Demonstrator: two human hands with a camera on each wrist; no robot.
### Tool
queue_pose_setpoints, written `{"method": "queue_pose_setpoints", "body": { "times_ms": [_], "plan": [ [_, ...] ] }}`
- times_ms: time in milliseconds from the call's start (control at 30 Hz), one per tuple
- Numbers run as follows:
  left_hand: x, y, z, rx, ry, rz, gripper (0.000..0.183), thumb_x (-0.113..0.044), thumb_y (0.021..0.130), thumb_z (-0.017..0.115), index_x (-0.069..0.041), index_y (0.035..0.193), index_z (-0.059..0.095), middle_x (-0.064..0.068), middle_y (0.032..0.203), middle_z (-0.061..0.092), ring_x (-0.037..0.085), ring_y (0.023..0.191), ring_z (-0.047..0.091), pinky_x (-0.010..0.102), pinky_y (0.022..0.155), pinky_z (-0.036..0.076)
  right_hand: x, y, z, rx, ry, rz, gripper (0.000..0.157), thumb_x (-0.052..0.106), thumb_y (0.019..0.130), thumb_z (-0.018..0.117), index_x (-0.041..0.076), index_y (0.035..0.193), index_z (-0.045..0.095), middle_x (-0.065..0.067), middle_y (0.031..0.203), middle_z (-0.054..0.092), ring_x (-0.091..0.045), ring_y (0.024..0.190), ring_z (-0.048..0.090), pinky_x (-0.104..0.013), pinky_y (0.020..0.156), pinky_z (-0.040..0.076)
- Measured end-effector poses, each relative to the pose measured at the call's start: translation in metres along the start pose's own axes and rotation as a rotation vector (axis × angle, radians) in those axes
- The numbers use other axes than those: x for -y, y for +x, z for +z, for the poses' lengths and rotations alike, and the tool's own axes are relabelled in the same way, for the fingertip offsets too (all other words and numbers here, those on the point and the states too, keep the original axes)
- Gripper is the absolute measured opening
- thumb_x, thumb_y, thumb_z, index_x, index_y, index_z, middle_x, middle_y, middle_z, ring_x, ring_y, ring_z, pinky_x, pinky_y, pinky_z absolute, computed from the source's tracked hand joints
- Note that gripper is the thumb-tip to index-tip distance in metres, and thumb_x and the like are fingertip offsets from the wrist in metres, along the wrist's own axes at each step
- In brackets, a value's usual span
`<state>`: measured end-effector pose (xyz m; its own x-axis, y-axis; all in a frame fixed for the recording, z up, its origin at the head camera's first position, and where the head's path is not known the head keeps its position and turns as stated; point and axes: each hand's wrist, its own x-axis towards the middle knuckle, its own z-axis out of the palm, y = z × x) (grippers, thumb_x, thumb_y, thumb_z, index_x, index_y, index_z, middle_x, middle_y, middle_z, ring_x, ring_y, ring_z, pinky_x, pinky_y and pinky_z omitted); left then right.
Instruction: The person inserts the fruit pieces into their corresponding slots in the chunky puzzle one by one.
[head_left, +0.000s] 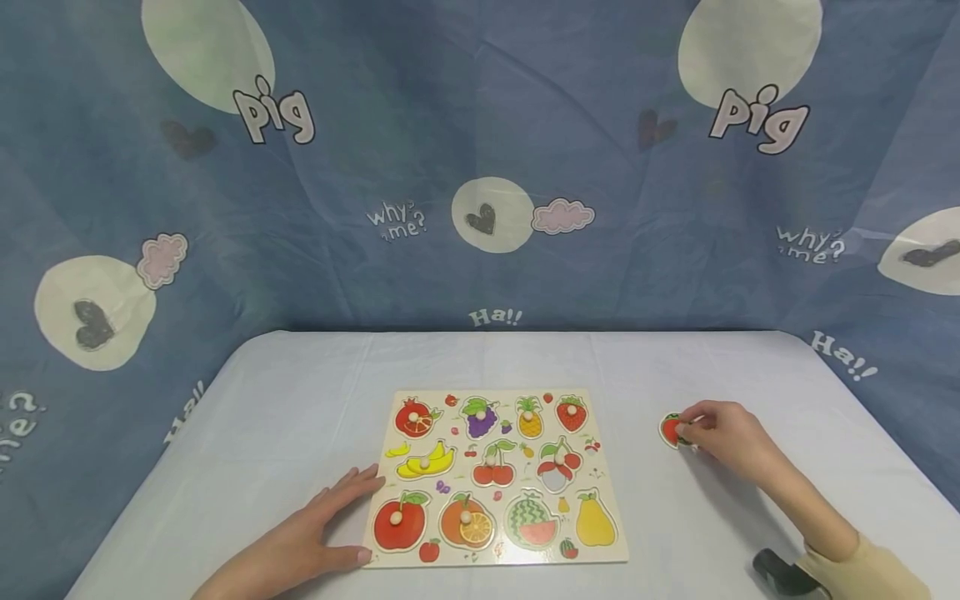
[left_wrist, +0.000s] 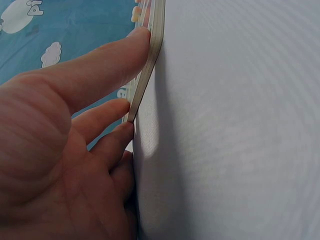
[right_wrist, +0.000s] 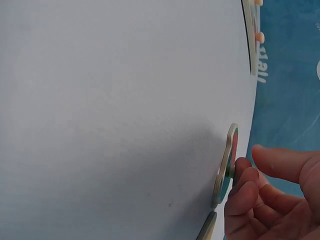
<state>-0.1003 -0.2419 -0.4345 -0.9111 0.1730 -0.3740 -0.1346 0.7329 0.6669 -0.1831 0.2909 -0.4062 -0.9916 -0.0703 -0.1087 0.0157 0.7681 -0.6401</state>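
Observation:
A pale wooden fruit puzzle board point(head_left: 498, 546) lies on the table. My left hand point(head_left: 303, 529) rests at its left side; in the left wrist view the thumb point(left_wrist: 120, 57) touches the board's edge and the fingertips meet it farther along. To the right of the board, my right hand point(head_left: 731, 437) is at a watermelon puzzle piece point(head_left: 669, 428). In the right wrist view the curled fingers point(right_wrist: 245, 192) are right at the knob of this watermelon piece point(right_wrist: 226, 167); I cannot tell whether they pinch it. The thumb point(right_wrist: 280, 162) sits a little apart from the knob.
Most fruits on the board carry round knobs; the watermelon picture point(head_left: 531, 521) and pear picture point(head_left: 595, 521) show none. Another flat piece point(right_wrist: 207, 227) lies near the right hand. A dark object point(head_left: 783, 575) is by the right sleeve. Blue printed cloth point(head_left: 420, 283) backs the white table.

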Motion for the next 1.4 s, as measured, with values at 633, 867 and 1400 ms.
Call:
{"method": "queue_pose_setpoints", "body": {
  "times_ms": [633, 867, 1400],
  "plan": [
    [-0.001, 0.001, 0.000, -0.003, 0.007, 0.010, 0.093, -0.046, 0.066, 0.087, -0.031, 0.147, 0.045, 0.009, 0.159, 0.029, 0.043, 0.143, 0.021, 0.075, 0.104, 0.019, -0.003, 0.006, 0.002, 0.006, -0.017, 0.047, 0.023, 0.013, 0.089, 0.069, -0.005, 0.103, 0.064, -0.004, 0.079, 0.063, -0.017, 0.064, 0.056, -0.031, 0.054, 0.050],
    [-0.001, 0.001, 0.001, -0.005, 0.001, 0.011, 0.092, -0.048, 0.066, 0.086, -0.032, 0.147, 0.046, 0.010, 0.159, 0.029, 0.043, 0.143, 0.022, 0.076, 0.102, 0.021, -0.005, 0.006, 0.004, 0.006, -0.026, 0.021, 0.021, 0.013, 0.089, 0.070, -0.002, 0.103, 0.066, -0.003, 0.080, 0.064, -0.017, 0.067, 0.056, -0.031, 0.056, 0.049],
    [0.000, 0.000, 0.001, -0.008, 0.001, 0.005, 0.092, -0.048, 0.065, 0.086, -0.033, 0.146, 0.046, 0.008, 0.159, 0.029, 0.043, 0.143, 0.022, 0.077, 0.102, 0.022, -0.006, 0.001, 0.011, -0.005, -0.060, -0.124, 0.015, 0.010, 0.089, 0.070, 0.001, 0.100, 0.069, 0.001, 0.080, 0.063, -0.015, 0.073, 0.057, -0.030, 0.060, 0.047]
  ]
}}
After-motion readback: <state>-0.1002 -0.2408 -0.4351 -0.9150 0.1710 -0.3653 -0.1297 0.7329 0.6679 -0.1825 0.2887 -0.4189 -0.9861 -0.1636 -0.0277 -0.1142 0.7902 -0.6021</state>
